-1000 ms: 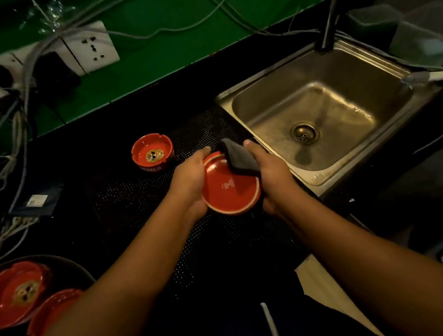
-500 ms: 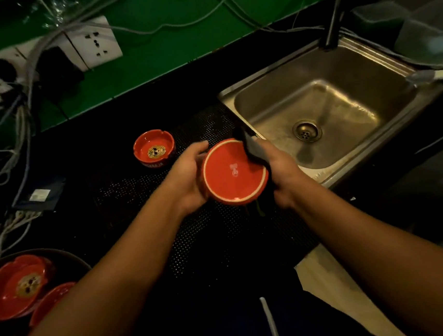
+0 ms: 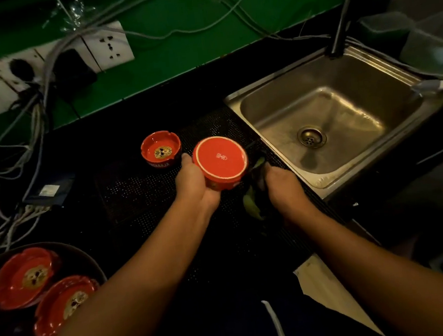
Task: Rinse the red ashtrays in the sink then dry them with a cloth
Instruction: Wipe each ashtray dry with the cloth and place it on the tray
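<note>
now, at far left two red ashtrays [image 3: 22, 277] lie face up in a dark bowl [image 3: 82, 255], and a third ashtray [image 3: 161, 152] sits upright on the black dotted mat [image 3: 136, 197]. just right of it the left hand [image 3: 195, 184] curls its fingers round the side of an upturned ashtray [image 3: 220, 158], held bottom up above the mat. beside it the right hand [image 3: 284, 186] clutches a bunched dark cloth [image 3: 255, 191], its fingertips hidden, with the steel sink [image 3: 341, 75] further right.
</note>
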A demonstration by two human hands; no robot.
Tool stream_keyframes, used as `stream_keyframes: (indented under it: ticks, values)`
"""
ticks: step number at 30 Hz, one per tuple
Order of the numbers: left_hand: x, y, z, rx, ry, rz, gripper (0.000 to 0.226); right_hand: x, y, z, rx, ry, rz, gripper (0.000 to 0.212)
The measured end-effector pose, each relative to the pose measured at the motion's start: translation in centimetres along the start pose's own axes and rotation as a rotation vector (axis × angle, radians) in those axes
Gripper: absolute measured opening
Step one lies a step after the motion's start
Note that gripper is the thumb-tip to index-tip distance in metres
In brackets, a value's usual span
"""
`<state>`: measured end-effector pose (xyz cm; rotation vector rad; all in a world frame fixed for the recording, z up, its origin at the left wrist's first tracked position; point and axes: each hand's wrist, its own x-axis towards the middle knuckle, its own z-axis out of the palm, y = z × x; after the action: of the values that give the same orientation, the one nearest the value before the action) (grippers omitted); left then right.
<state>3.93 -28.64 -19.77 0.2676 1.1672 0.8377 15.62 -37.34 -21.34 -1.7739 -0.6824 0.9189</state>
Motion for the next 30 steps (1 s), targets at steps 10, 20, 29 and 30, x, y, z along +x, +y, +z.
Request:
stream_keyframes:
  ticks: [10,20,29,30]
  values:
    - [-1.6,-1.7,-1.7,0.173,-0.002,0.065,0.033,-1.4,-1.9,3.1,-0.585,-0.066,-0.619,0.041]
    - [-2.5,-0.8,-3.0,0.194,-0.073,-0.031,0.047,-2.3,0.3,1.2,-0.851,-0.085,-0.696,0.055]
    - [-1.9,0.2,-3.1,0.060,-0.144,0.017,0.041,-4.5,1.8,1.5,-0.713,-0.013,-0.924,0.040]
    - [-2.1,0.3,-3.1,0.079,-0.146,0.026,0.042,-4.2,1.8,1.1,-0.629,0.016,-0.862,0.040]
